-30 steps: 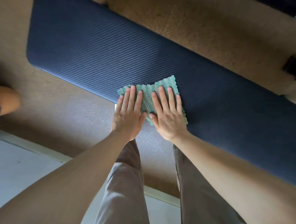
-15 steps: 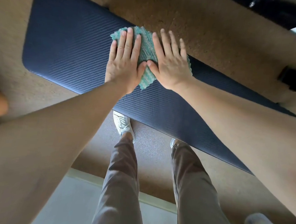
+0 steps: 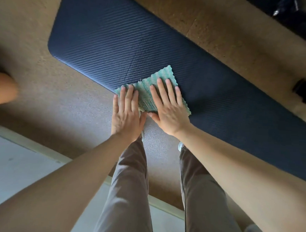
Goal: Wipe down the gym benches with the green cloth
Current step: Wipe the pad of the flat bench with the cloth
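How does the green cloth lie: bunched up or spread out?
Spread out: the green cloth lies flat on the bench, pressed under the left hand and right hand.

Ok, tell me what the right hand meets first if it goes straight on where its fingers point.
The way looks free. The right hand lies flat on the green cloth, fingers pointing across the bench pad; ahead is only bare padding, then its far edge and the floor.
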